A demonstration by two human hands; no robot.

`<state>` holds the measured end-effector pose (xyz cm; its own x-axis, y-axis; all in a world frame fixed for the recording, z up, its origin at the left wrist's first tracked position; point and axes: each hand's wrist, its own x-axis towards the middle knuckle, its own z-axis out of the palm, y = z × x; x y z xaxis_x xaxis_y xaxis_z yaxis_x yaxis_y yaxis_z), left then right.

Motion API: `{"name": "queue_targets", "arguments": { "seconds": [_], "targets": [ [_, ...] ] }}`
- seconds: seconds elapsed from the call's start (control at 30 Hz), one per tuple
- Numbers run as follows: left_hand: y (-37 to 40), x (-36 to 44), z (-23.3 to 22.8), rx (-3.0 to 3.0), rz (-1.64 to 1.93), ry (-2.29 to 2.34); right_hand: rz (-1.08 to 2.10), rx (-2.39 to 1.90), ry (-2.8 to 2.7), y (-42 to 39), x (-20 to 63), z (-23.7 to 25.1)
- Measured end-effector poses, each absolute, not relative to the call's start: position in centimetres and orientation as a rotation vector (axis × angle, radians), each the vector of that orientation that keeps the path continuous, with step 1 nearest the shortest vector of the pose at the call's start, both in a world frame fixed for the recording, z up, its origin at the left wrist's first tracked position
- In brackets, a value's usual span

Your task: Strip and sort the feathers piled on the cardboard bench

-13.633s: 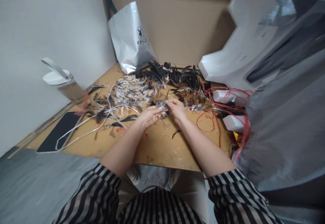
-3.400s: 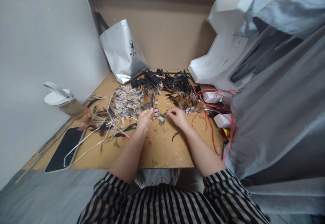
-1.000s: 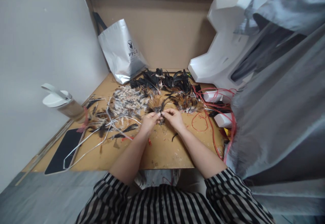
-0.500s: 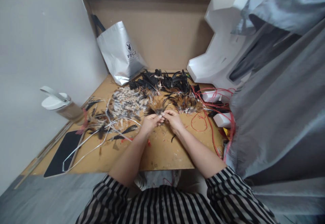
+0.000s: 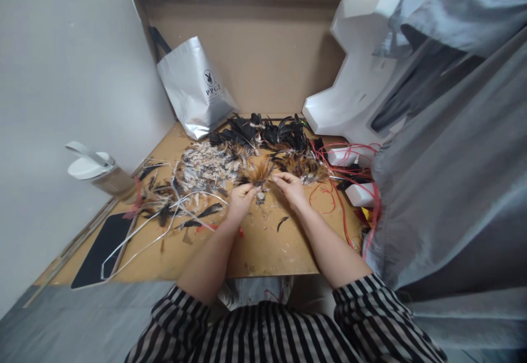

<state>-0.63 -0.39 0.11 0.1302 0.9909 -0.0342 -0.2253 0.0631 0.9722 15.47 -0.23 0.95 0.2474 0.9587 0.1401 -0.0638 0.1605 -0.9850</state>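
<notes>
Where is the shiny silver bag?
In the head view, the silver bag stands at the back left of the brown table, leaning against the cardboard wall, just behind the black feathers.

The near part of the bench in front of the left hand and the right hand is mostly bare, with only small scraps, so a hand can slide there. Behind the hands, feather piles fill the middle, and a silver bag and a cardboard wall close the back. On the left lie white strips, a black pad and a cup; on the right, red strings, white blocks and grey cloth crowd the edge.
</notes>
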Motion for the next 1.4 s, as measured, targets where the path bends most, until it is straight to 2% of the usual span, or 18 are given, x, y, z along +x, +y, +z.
{"name": "queue_targets", "arguments": {
  "seconds": [0.17,0.33,0.5,0.7,0.93,1.13,1.27,1.4],
  "targets": [
    [-0.2,-0.6,0.1,1.301,1.259,0.996,0.758,-1.305,-1.293,0.7,17.4,-0.1],
    [0.8,-0.8,-0.3,1.051,1.251,0.988,0.583,-1.48,-1.635,0.6,17.8,-0.8],
    [1.1,-1.2,-0.6,0.825,1.236,0.885,0.433,-1.465,-1.845,-0.1,17.5,-0.2],
    [1.1,-1.3,-0.5,0.768,1.229,0.872,0.218,-1.361,-2.009,-1.2,16.9,1.0],
    [1.0,-1.2,-0.4,0.762,1.226,0.878,0.03,-1.524,-2.164,-1.2,16.9,0.9],
    [0.9,-1.3,-0.2,0.729,1.241,0.847,0.323,-1.441,-1.928,-0.9,17.8,1.6],
    [0.8,-1.4,0.1,0.674,1.246,0.84,0.788,-1.344,-1.522,-0.9,18.5,2.7],
    [0.5,-1.2,0.4,0.629,1.209,0.813,1.229,-1.073,-1.071,-1.3,17.7,3.5]
  ]
}}
